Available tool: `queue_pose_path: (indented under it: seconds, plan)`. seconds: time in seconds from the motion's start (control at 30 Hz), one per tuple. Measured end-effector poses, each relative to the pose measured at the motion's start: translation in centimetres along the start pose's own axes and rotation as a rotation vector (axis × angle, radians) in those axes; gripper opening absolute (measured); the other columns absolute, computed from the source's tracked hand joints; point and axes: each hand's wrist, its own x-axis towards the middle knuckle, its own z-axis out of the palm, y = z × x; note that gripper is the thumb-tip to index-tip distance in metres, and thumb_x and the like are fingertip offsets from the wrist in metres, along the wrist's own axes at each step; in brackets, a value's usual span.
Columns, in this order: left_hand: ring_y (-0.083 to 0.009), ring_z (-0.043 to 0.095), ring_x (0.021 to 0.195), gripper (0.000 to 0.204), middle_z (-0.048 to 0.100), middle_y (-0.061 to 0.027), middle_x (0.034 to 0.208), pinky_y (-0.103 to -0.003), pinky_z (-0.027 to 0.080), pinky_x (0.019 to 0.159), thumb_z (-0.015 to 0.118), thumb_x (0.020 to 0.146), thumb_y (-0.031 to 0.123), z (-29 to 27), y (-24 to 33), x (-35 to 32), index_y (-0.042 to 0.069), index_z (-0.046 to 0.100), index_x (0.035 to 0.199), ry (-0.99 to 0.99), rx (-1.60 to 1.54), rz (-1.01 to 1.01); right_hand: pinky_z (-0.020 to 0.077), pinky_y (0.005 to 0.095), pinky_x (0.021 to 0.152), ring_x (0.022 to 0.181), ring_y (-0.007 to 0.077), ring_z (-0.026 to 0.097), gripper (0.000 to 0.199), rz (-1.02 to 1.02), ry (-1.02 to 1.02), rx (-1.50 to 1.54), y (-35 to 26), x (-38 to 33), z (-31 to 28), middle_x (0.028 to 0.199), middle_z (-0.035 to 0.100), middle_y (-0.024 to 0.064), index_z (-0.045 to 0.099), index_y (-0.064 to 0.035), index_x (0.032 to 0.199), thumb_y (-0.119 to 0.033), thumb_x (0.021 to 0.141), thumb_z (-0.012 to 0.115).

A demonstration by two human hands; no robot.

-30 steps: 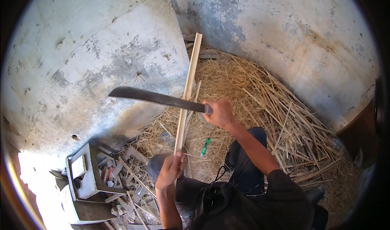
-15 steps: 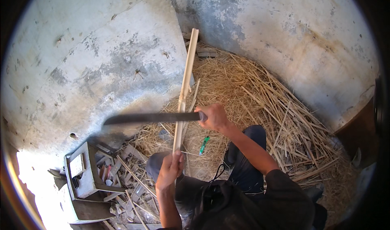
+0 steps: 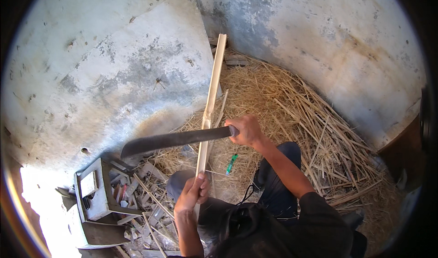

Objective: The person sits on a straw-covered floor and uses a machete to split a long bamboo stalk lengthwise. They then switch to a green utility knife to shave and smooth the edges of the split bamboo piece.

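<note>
A long split bamboo piece (image 3: 215, 78) with a hollow, trough-like inner face slopes up and away from me. Its lower end is gripped in my left hand (image 3: 192, 195), fingers wrapped round it, beside my left knee. A machete (image 3: 175, 139) with a broad dark blade lies crosswise over the bamboo, just below a node. My right hand (image 3: 246, 130) is closed round its handle, to the right of the bamboo. The blade tip points left and slightly down; whether the edge touches the bamboo I cannot tell.
Thin bamboo strips (image 3: 319, 135) and shavings (image 3: 255, 87) cover the floor to the right and ahead. A green cutter-like tool (image 3: 232, 164) lies between my legs. At lower left stand a broken box-like casing (image 3: 101, 189) and rubble (image 3: 153, 212). Stained walls (image 3: 132, 71) rise beyond.
The machete has tilted, its tip now lower, and my right hand has shifted slightly right. A splinter sticking out near the bamboo's node no longer shows. My left hand keeps its grip.
</note>
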Motion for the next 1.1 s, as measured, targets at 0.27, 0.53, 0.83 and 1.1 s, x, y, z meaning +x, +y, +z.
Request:
queue_pose_path:
  seconds: [0.27, 0.53, 0.83, 1.1]
  plan:
    - [-0.0066, 0.033, 0.05, 0.047, 0.04, 0.0028, 0.066, -0.025, 0.026, 0.044, 0.04, 0.117, 0.046, -0.2, -0.5, -0.3, 0.014, 0.044, 0.083, 0.092, 0.071, 0.019, 0.0512, 0.04, 0.052, 0.053, 0.0242, 0.066, 0.023, 0.052, -0.057, 0.034, 0.3, -0.5, 1.6, 0.062, 0.066, 0.0046, 0.072, -0.0194, 0.092, -0.022, 0.071, 0.082]
    - [-0.0064, 0.032, 0.049, 0.047, 0.038, 0.004, 0.065, -0.025, 0.025, 0.043, 0.041, 0.117, 0.047, -0.4, -1.3, -1.4, 0.014, 0.043, 0.083, 0.098, 0.086, 0.033, 0.0513, 0.0411, 0.052, 0.051, 0.0243, 0.065, 0.019, 0.125, 0.004, 0.001, 2.1, 0.4, 1.3, 0.061, 0.065, 0.004, 0.073, -0.0193, 0.089, -0.022, 0.072, 0.08]
    - [-0.0064, 0.033, 0.049, 0.047, 0.038, 0.0041, 0.065, -0.025, 0.027, 0.044, 0.04, 0.118, 0.045, -0.5, -2.5, -3.7, 0.014, 0.044, 0.084, 0.132, 0.116, 0.018, 0.0509, 0.0382, 0.051, 0.053, 0.0223, 0.067, 0.015, 0.302, 0.138, -0.111, 5.4, 1.6, 0.0, 0.061, 0.067, 0.005, 0.075, -0.0116, 0.091, -0.02, 0.08, 0.081]
    - [-0.0066, 0.035, 0.05, 0.045, 0.039, 0.0051, 0.065, -0.025, 0.028, 0.045, 0.042, 0.117, 0.043, -0.3, -2.7, -2.9, 0.014, 0.045, 0.082, 0.144, 0.227, 0.064, 0.047, 0.0353, 0.052, 0.053, 0.0152, 0.062, 0.009, -0.107, 0.012, -0.131, 1.7, 0.6, 0.7, 0.058, 0.061, -0.0004, 0.068, -0.0197, 0.082, -0.021, 0.081, 0.078]
